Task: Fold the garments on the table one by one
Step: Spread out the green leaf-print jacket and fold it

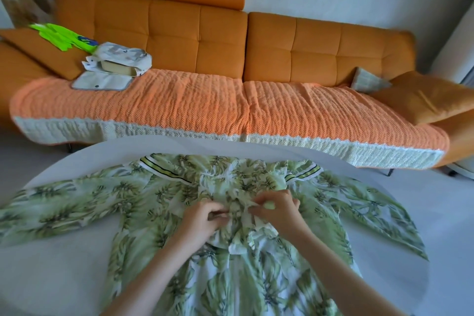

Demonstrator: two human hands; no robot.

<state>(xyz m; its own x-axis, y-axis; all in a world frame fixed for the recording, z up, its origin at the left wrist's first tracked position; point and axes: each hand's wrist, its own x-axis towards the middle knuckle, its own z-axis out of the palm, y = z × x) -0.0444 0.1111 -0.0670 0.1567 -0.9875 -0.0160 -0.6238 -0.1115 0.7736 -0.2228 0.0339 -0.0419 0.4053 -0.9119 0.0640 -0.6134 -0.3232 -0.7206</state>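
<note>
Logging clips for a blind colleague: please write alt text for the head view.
A person's left grip and right grip pinch bunched fabric at the middle of a green leaf-print shirt spread on a white table. Behind stands an orange sofa with folded clothes at one end.

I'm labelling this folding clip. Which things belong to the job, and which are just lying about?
Job: leaf-print garment, gripped by left hand and right hand; white table.
Lying about: orange sofa, knitted throw, neon-green cloth, white bundle, cushion.
</note>
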